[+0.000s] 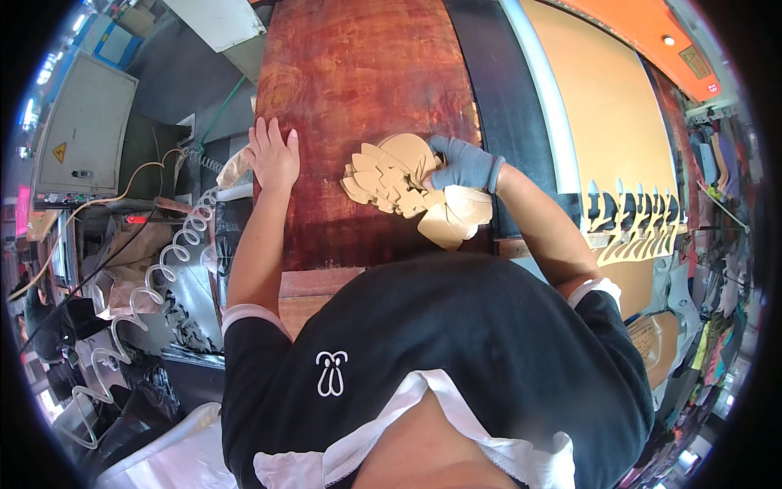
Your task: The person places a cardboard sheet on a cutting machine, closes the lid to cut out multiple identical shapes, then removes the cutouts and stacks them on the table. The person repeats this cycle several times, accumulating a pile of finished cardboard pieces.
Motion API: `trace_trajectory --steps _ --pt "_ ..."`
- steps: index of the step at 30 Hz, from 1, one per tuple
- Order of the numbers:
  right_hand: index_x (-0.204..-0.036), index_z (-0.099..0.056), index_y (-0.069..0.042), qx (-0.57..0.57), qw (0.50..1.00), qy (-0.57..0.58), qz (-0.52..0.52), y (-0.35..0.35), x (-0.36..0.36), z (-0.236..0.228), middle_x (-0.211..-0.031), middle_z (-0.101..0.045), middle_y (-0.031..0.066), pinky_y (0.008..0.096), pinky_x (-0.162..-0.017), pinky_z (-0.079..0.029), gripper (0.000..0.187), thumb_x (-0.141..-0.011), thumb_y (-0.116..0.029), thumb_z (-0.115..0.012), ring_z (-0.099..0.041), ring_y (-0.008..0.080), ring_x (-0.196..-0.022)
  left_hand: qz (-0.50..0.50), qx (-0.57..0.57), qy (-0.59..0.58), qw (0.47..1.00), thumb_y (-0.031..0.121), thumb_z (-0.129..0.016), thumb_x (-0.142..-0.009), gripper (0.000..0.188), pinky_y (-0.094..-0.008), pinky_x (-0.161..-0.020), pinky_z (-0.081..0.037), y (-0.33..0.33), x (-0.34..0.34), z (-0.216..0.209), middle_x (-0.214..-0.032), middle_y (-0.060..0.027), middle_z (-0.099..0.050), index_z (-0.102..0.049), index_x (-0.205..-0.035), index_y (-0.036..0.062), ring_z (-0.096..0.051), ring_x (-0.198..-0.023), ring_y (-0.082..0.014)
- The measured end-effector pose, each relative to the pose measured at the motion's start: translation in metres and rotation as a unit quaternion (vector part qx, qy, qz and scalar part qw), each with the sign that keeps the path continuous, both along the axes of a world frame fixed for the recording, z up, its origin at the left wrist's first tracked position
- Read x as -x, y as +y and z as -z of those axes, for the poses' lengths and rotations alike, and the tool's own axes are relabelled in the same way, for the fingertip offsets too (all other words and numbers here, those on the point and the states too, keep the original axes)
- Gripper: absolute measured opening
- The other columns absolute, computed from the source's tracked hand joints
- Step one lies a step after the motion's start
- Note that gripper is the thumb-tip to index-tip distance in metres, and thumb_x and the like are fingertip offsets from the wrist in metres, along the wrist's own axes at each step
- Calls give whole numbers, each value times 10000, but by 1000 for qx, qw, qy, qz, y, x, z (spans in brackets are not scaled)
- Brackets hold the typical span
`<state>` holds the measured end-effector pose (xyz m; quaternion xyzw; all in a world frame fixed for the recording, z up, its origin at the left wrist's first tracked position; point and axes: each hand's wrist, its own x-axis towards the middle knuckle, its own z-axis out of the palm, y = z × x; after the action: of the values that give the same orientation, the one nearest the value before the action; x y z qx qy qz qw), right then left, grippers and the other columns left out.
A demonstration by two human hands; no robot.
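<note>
My left hand (275, 156) lies flat with fingers spread at the left edge of a reddish-brown wooden board (358, 90). It holds nothing. On the board's right side is an overlapping pile of tan cut-out pieces (379, 175), with curved and pointed outlines. My right hand (470, 165), in a grey glove, curls its fingers and thumb around the pile's right side. The glove hides part of what it grips. Just below, a pale, whitish piece (468, 205) and another tan piece (441, 228) overhang toward my body.
Right of the board runs a dark surface (509, 106), then a large tan sheet (599, 90) with a cut-out, comb-like edge (635, 224). An orange machine part (664, 37) is at the far right. At left are a coiled clear hose (175, 244) and a grey electrical cabinet (85, 122).
</note>
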<state>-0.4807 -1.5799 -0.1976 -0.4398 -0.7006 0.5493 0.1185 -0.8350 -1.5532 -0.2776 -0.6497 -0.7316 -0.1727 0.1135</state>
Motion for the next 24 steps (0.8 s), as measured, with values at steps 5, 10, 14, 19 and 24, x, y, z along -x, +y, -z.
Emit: trace_trajectory --steps 5,10,14,19,24 --pt "-1122 -554 -10 -5 1000 -9 0 -1 1 -1 -975 -643 88 312 -816 -482 509 -707 -185 -792 -580 143 -924 63 -65 -82 992 284 -565 -852 487 -563 -1016 -264 -22 -69 -42 -1409 -179 -364 -461 -1276 67 -311 -1304 -382" --pt "-1169 -549 17 26 1000 16 6 -3 2 -1 -1023 -654 148 312 -837 -479 561 -701 -224 -747 -617 208 -954 299 21 -46 953 469 -626 -811 738 -621 -1058 -166 -66 -146 -60 -1478 -145 -265 -365 -1380 78 -192 -1377 -368" --pt "-1174 -535 15 -18 1000 -21 0 -2 1 -1 -1024 -646 145 323 -835 -476 582 -705 -246 -760 -606 209 -957 223 65 -103 967 512 -645 -776 806 -619 -1048 -186 -74 -138 -51 -1472 -165 -269 -369 -1366 38 -213 -1364 -375" --pt "-1137 -541 2 8 1000 -6 1 -2 0 2 -1004 -644 112 312 -817 -477 533 -724 -233 -782 -585 160 -931 249 51 -122 959 525 -652 -763 840 -608 -1043 -201 -75 -126 -39 -1469 -172 -272 -352 -1373 29 -231 -1354 -379" --pt "-1163 -542 -4 -1 1000 -5 3 -1 1 3 -1014 -643 109 314 -822 -480 547 -721 -216 -784 -584 157 -941 264 54 -146 952 515 -676 -743 868 -559 -1058 -219 -72 -108 -36 -1469 -179 -269 -341 -1383 33 -240 -1351 -378"
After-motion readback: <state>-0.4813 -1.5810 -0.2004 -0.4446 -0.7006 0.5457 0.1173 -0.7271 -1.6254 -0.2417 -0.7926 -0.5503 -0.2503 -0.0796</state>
